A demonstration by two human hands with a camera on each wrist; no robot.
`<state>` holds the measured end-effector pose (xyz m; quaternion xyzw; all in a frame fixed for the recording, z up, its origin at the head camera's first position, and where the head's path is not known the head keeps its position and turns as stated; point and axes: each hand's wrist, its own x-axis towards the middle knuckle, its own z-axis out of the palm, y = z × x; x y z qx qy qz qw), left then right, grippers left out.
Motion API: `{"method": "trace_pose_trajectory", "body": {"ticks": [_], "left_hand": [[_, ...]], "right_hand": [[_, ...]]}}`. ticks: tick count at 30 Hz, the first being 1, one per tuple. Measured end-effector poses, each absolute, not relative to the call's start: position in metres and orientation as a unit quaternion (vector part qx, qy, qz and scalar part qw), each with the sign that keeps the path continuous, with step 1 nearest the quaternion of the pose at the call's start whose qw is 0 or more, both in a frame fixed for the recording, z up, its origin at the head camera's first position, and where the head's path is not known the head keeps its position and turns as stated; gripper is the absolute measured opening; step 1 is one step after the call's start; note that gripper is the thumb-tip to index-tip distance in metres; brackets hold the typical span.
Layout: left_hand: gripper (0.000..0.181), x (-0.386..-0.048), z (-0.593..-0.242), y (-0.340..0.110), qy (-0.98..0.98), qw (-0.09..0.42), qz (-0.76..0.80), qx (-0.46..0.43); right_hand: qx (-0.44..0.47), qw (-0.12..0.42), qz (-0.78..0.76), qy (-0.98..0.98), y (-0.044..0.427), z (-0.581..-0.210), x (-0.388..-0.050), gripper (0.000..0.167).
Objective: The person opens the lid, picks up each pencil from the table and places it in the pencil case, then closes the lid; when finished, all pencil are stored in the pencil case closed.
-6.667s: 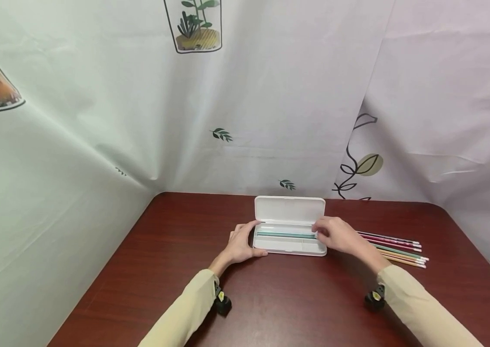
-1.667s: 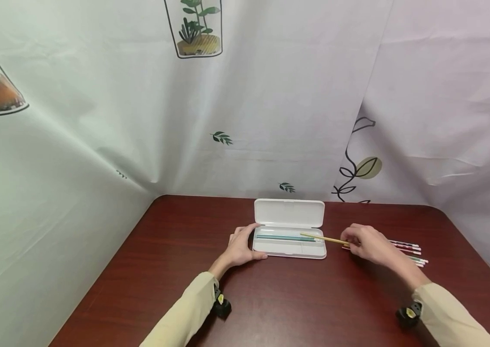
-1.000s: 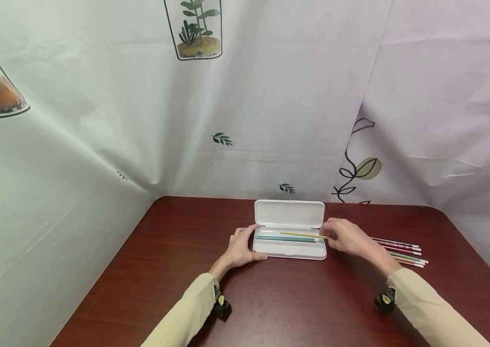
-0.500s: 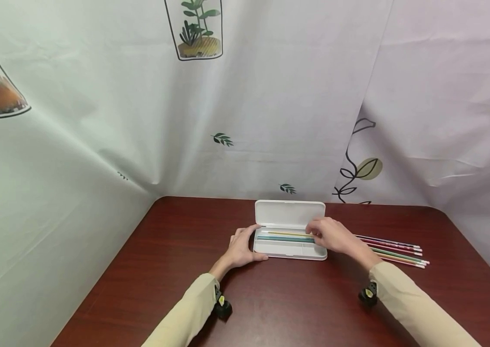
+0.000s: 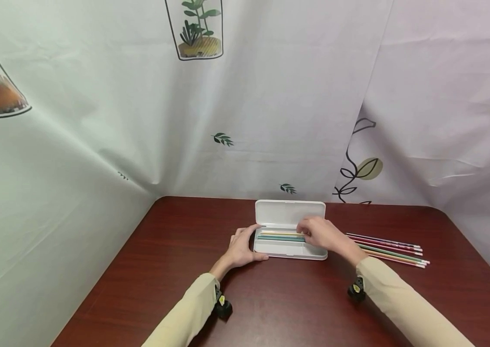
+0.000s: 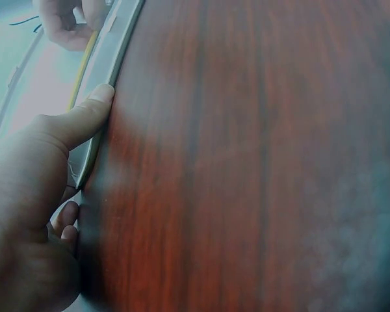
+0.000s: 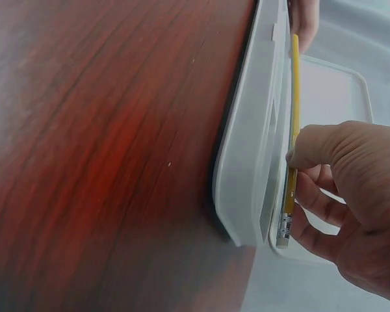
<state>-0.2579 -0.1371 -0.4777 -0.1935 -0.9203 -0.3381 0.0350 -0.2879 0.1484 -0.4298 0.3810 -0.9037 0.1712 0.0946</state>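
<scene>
A white pencil case (image 5: 279, 247) lies on the table with its lid (image 5: 288, 212) raised at the back. My left hand (image 5: 240, 247) grips the case's left end, thumb on the front edge and fingers around the far side. Between thumb and fingers of my right hand (image 5: 322, 234) I pinch a yellow pencil (image 7: 295, 84) near its eraser end, over the back compartment. In the right wrist view its metal band and eraser stick out past my fingers. Teal pencils (image 5: 280, 238) lie in that compartment, in front of the yellow one; my right fingers hide their right ends.
Several loose pencils (image 5: 394, 251) in red, green, yellow and dark colours lie fanned on the dark red wooden table (image 5: 271, 299), right of the case, partly behind my right forearm. A printed white cloth (image 5: 262, 111) hangs behind the table.
My right hand has carried the yellow pencil leftward from the loose pencils into the case, lowering it beside the teal ones. My left hand has stayed at the case's left end.
</scene>
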Motion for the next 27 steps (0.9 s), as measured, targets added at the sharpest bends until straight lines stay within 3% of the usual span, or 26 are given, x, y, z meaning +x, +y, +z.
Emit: {"method": "trace_pose_trajectory", "body": {"ticks": [18, 27], "left_hand": [[0.089, -0.259, -0.479, -0.138, -0.919, 0.034, -0.344, -0.190], [0.090, -0.258, -0.478, -0.137, -0.919, 0.034, -0.345, -0.190]], "right_hand": [[0.374, 0.093, 0.154, -0.910, 0.134, -0.433, -0.290, 0.022], [0.362, 0.118, 0.172, -0.908, 0.144, -0.430, -0.288, 0.017]]}}
